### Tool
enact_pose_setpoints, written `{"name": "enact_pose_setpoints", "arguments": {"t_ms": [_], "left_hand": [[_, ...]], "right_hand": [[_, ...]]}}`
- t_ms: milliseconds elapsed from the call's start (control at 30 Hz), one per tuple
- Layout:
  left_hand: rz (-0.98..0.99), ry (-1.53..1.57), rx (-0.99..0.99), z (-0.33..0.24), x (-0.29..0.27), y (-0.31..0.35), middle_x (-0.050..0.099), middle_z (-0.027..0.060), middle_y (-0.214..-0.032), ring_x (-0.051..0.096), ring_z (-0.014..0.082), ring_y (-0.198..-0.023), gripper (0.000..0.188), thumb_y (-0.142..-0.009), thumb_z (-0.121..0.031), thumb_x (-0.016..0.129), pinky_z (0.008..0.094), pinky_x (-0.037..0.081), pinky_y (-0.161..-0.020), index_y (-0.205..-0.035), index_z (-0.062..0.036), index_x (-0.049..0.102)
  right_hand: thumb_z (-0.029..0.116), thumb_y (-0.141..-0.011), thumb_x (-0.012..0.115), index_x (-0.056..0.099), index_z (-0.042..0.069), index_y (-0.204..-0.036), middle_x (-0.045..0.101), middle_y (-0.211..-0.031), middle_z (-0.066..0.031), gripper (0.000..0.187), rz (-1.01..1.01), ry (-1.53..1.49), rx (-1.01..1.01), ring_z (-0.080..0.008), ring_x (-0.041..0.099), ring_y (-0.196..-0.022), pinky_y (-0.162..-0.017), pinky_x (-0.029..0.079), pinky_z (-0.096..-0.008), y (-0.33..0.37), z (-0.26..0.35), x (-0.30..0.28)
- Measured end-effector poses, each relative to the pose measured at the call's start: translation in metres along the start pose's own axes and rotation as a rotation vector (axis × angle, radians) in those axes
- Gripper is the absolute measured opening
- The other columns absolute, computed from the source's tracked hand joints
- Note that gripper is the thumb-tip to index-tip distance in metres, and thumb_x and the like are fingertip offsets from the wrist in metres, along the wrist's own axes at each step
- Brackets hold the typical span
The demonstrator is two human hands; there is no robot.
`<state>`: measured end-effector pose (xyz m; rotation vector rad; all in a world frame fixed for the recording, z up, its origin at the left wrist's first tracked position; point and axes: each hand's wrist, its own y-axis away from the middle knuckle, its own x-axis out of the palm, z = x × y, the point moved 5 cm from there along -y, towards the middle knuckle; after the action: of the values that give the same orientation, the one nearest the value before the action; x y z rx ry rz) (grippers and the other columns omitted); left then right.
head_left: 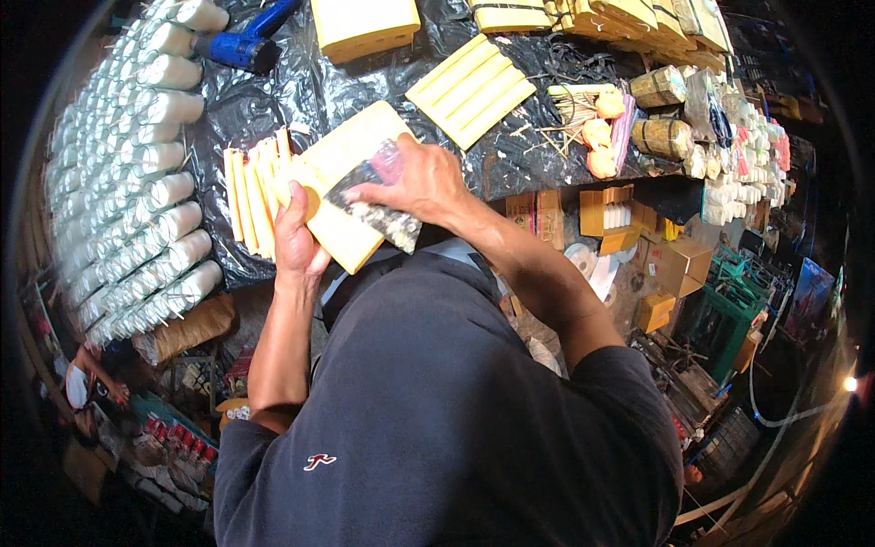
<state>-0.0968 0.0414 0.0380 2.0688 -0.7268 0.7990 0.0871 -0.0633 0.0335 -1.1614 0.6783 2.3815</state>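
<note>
A flat yellow slab (354, 244) lies tilted in front of me at the table's near edge. My left hand (299, 239) cups its lower left side, thumb pointing up and the other fingers partly hidden behind it. Over the slab my right hand (427, 182) grips a clear, shiny plastic bag (394, 224) with a pink and dark print, fingers curled at its upper end. Several thin orange-yellow candles (248, 205) lie side by side left of the slab. Beyond my right hand rests a ridged yellow slab (469, 91).
Rows of white candles (173, 108) with wicks fill the left side. A blue tool (239, 51) lies at the back. More yellow slabs (365, 25) sit behind on black plastic sheeting (301, 87). Bundles, sticks and orange lumps (600, 137) stand right; cardboard boxes (679, 264) are below.
</note>
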Motion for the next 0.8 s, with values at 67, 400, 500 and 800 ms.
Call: {"name": "enact_pose_setpoints", "arguments": {"t_ms": [67, 400, 500, 800], "left_hand": [[0.041, -0.131, 0.007, -0.006, -0.002, 0.004, 0.066, 0.0182, -0.136, 0.068, 0.0322, -0.123, 0.051, -0.101, -0.017, 0.065, 0.0471, 0.055, -0.109, -0.146, 0.0023, 0.050], [0.252, -0.936, 0.119, -0.023, 0.038, 0.043, 0.066, 0.0172, -0.137, 0.063, 0.0216, -0.125, 0.074, -0.080, 0.004, 0.064, 0.0335, 0.047, -0.107, -0.152, 0.0068, 0.048], [0.389, -1.142, 0.278, -0.024, 0.043, 0.042, 0.064, 0.0172, -0.140, 0.062, 0.0215, -0.127, 0.080, -0.079, 0.005, 0.062, 0.0331, 0.046, -0.108, -0.157, 0.0056, 0.043], [0.474, -1.284, 0.284, -0.024, 0.040, 0.052, 0.059, 0.0230, -0.148, 0.062, 0.0297, -0.131, 0.084, -0.076, 0.004, 0.061, 0.0361, 0.043, -0.113, -0.158, 0.0048, 0.042]], "right_hand": [[0.091, -0.072, 0.068, 0.075, 0.005, -0.109, 0.076, -0.086, -0.0169, 0.094, -0.018, 0.024, 0.214, -0.0360, 0.077, -0.083, -0.073, 0.062, -0.0452, -0.019, -0.049, -0.002], [0.085, -0.072, 0.074, 0.071, 0.002, -0.079, 0.070, -0.074, -0.0143, 0.083, -0.004, -0.300, 0.179, -0.0287, 0.071, -0.076, -0.073, 0.055, -0.0429, -0.059, -0.065, -0.062], [0.087, -0.072, 0.072, 0.071, 0.003, -0.078, 0.069, -0.071, -0.0130, 0.084, -0.051, -0.352, -0.101, -0.0283, 0.071, -0.075, -0.074, 0.055, -0.0419, -0.036, -0.021, -0.066], [0.089, -0.071, 0.070, 0.076, 0.002, -0.091, 0.076, -0.084, -0.0167, 0.089, 0.029, -0.090, -0.180, -0.0327, 0.075, -0.081, -0.076, 0.057, -0.0443, -0.033, -0.002, -0.082]]}}
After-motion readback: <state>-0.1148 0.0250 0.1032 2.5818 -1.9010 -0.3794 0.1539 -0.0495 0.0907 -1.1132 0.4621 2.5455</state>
